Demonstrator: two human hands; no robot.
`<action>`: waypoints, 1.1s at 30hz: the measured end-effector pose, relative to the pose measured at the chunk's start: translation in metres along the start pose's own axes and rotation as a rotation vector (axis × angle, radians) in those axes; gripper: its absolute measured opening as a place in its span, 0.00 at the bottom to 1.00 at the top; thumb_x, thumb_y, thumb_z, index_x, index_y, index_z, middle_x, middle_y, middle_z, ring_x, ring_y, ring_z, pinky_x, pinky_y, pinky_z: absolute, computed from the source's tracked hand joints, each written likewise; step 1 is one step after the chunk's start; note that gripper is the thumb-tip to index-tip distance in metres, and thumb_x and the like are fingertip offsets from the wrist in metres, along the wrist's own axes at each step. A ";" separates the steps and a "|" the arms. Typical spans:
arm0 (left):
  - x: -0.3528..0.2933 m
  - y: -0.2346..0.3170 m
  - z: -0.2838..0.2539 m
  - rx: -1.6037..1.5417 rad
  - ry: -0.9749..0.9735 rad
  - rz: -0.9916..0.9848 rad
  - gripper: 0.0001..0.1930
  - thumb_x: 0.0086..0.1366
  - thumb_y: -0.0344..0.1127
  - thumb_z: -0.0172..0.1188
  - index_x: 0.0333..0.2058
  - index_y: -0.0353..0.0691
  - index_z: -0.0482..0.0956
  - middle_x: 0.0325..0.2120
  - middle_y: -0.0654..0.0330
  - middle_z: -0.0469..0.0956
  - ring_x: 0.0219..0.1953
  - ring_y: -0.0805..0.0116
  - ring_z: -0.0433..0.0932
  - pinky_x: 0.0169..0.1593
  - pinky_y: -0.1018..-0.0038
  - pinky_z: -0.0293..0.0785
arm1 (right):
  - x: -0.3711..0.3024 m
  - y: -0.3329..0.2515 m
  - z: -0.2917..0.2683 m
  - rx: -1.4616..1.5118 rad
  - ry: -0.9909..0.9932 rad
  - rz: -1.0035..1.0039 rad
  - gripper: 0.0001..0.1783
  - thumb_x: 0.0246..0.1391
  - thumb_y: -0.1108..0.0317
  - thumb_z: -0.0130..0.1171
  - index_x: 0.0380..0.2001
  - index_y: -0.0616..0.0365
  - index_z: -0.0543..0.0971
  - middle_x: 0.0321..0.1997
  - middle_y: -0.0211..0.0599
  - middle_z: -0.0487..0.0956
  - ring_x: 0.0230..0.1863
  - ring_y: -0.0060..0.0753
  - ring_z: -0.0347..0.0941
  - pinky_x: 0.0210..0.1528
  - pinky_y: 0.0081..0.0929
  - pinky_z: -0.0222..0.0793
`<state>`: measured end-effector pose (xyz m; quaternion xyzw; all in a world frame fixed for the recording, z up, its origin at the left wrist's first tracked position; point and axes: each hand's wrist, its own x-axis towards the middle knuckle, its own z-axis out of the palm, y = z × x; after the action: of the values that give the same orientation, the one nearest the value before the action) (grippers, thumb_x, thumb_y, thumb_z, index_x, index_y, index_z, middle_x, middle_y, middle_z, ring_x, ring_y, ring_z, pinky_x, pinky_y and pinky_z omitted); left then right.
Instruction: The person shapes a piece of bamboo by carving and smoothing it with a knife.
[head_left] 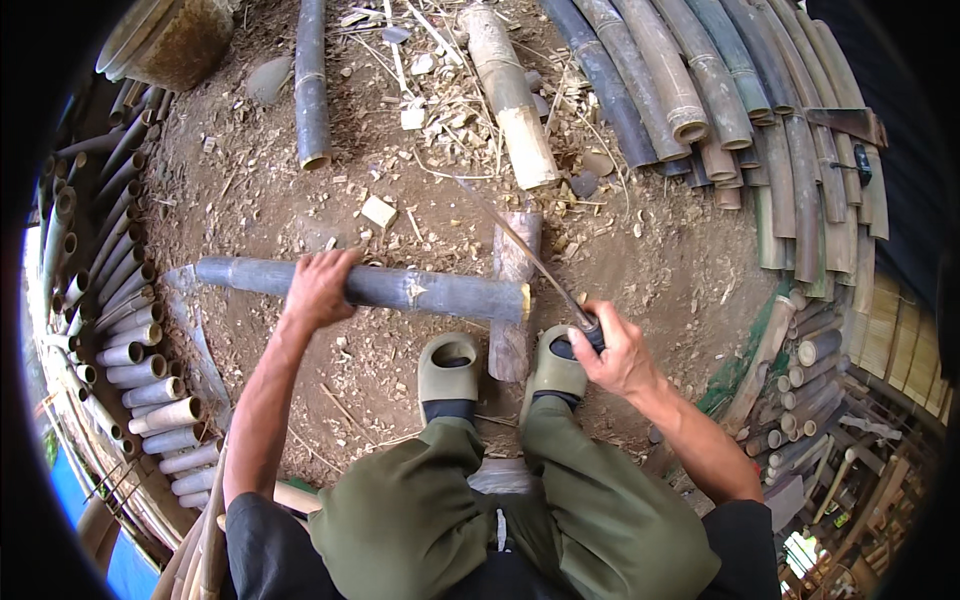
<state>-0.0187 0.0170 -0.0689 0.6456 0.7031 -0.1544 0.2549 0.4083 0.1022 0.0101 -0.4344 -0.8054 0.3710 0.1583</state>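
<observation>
My left hand [322,288] is closed over a dark grey bamboo pole [440,290], left of its middle. The pole lies nearly level across my front, and its pale cut right end rests over a short wooden log [511,345] on the ground. In my right hand [618,350] is the dark handle of a long-bladed hand tool [530,252]. Its narrow brownish blade slants up and to the left, beyond the pole's right end. The blade shows almost edge-on, so I cannot tell whether it is a knife or a saw.
Bamboo poles are stacked at the far right [690,90] and along the left [165,415]. A pale-ended bamboo piece [510,100] and a dark pole [311,85] lie ahead among wood chips. A dirty bucket [170,45] stands far left. My sandals [448,370] flank the log.
</observation>
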 end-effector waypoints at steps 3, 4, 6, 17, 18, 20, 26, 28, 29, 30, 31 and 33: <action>-0.010 -0.044 -0.007 0.033 0.002 -0.022 0.35 0.42 0.39 0.76 0.53 0.46 0.74 0.44 0.58 0.81 0.49 0.57 0.78 0.60 0.56 0.73 | -0.026 0.019 -0.005 0.034 -0.043 0.195 0.17 0.59 0.63 0.62 0.44 0.65 0.74 0.27 0.44 0.79 0.23 0.36 0.79 0.26 0.32 0.74; -0.006 -0.053 0.004 0.064 -0.008 0.014 0.33 0.42 0.40 0.76 0.51 0.46 0.76 0.42 0.57 0.82 0.46 0.58 0.80 0.56 0.57 0.77 | -0.042 0.026 -0.008 0.092 -0.066 0.350 0.16 0.60 0.65 0.61 0.45 0.65 0.73 0.28 0.42 0.79 0.24 0.32 0.78 0.28 0.30 0.74; -0.001 -0.023 0.000 -0.065 0.012 0.134 0.27 0.45 0.41 0.76 0.46 0.46 0.78 0.37 0.57 0.83 0.41 0.61 0.81 0.47 0.62 0.82 | -0.077 0.044 -0.015 0.406 0.078 0.593 0.16 0.61 0.65 0.59 0.46 0.65 0.73 0.29 0.36 0.79 0.22 0.29 0.76 0.27 0.30 0.73; -0.037 0.148 0.039 -0.242 0.281 0.061 0.44 0.44 0.50 0.78 0.58 0.41 0.67 0.48 0.52 0.75 0.52 0.51 0.74 0.57 0.58 0.71 | -0.108 0.061 -0.017 0.232 0.563 0.391 0.18 0.65 0.65 0.56 0.52 0.65 0.76 0.28 0.32 0.76 0.26 0.22 0.73 0.28 0.23 0.70; -0.043 0.135 0.048 -0.223 0.258 0.007 0.44 0.44 0.50 0.78 0.57 0.42 0.67 0.48 0.52 0.75 0.51 0.51 0.75 0.56 0.57 0.71 | -0.106 0.065 -0.017 0.397 0.554 0.377 0.18 0.66 0.65 0.53 0.54 0.65 0.74 0.29 0.32 0.76 0.26 0.21 0.73 0.27 0.22 0.71; -0.052 0.096 0.072 -0.234 0.170 -0.008 0.38 0.45 0.49 0.74 0.54 0.44 0.70 0.43 0.53 0.78 0.47 0.51 0.79 0.52 0.56 0.75 | -0.096 0.059 -0.019 0.729 0.443 0.413 0.18 0.68 0.65 0.50 0.55 0.64 0.73 0.29 0.32 0.77 0.24 0.21 0.74 0.25 0.22 0.72; -0.061 0.066 0.067 -0.305 0.064 0.030 0.36 0.40 0.46 0.71 0.52 0.49 0.74 0.40 0.55 0.80 0.45 0.52 0.80 0.50 0.58 0.77 | -0.049 0.046 0.001 1.033 0.243 0.603 0.16 0.69 0.59 0.49 0.48 0.62 0.73 0.25 0.33 0.76 0.18 0.23 0.73 0.17 0.23 0.72; -0.059 0.072 0.068 -0.309 0.059 0.017 0.36 0.39 0.45 0.71 0.52 0.48 0.74 0.40 0.55 0.81 0.45 0.53 0.81 0.50 0.59 0.78 | -0.040 0.055 0.008 1.023 0.333 0.646 0.15 0.69 0.59 0.49 0.46 0.61 0.73 0.25 0.33 0.76 0.17 0.23 0.73 0.16 0.23 0.72; -0.057 0.073 0.066 -0.309 0.069 0.024 0.36 0.39 0.46 0.71 0.51 0.48 0.74 0.40 0.55 0.81 0.45 0.52 0.81 0.49 0.58 0.78 | -0.033 0.060 0.018 1.050 0.458 0.675 0.14 0.69 0.59 0.49 0.41 0.60 0.72 0.23 0.32 0.75 0.17 0.23 0.73 0.14 0.24 0.71; -0.059 0.071 0.066 -0.306 0.074 0.018 0.36 0.39 0.46 0.72 0.51 0.48 0.74 0.40 0.55 0.81 0.44 0.52 0.81 0.49 0.58 0.78 | -0.026 0.053 0.031 0.934 0.539 0.694 0.14 0.69 0.59 0.48 0.40 0.60 0.72 0.21 0.31 0.73 0.16 0.23 0.72 0.14 0.24 0.71; -0.061 0.070 0.066 -0.302 0.078 0.014 0.36 0.39 0.46 0.72 0.51 0.48 0.74 0.40 0.55 0.81 0.44 0.52 0.81 0.49 0.58 0.78 | -0.026 0.046 0.044 0.876 0.425 0.680 0.13 0.69 0.60 0.48 0.39 0.60 0.72 0.21 0.31 0.73 0.15 0.23 0.72 0.13 0.24 0.70; -0.063 0.068 0.070 -0.304 0.047 -0.009 0.35 0.39 0.46 0.72 0.50 0.48 0.75 0.40 0.55 0.81 0.44 0.52 0.81 0.49 0.58 0.78 | -0.041 0.031 0.062 0.653 0.071 0.589 0.12 0.68 0.62 0.48 0.36 0.60 0.71 0.20 0.31 0.73 0.15 0.22 0.71 0.11 0.23 0.67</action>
<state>0.0619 -0.0651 -0.0839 0.5998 0.7271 -0.0323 0.3325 0.4137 0.0512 -0.0521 -0.5849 -0.4819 0.6202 0.2023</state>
